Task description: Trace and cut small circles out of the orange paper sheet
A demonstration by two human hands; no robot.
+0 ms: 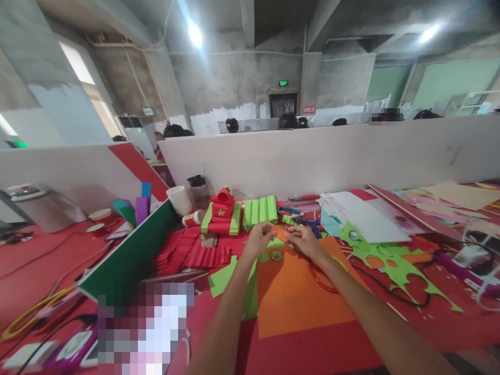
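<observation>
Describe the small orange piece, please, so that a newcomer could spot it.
On the red table, find the large orange sheet. Near its far edge, between the left hand and right hand, is the small orange piece. Unlike the larger sheet, it is held at their fingertips.

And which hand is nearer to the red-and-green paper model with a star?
Left. The left hand is right of the model, near the bright green paper rolls; the right hand is farther right.
</observation>
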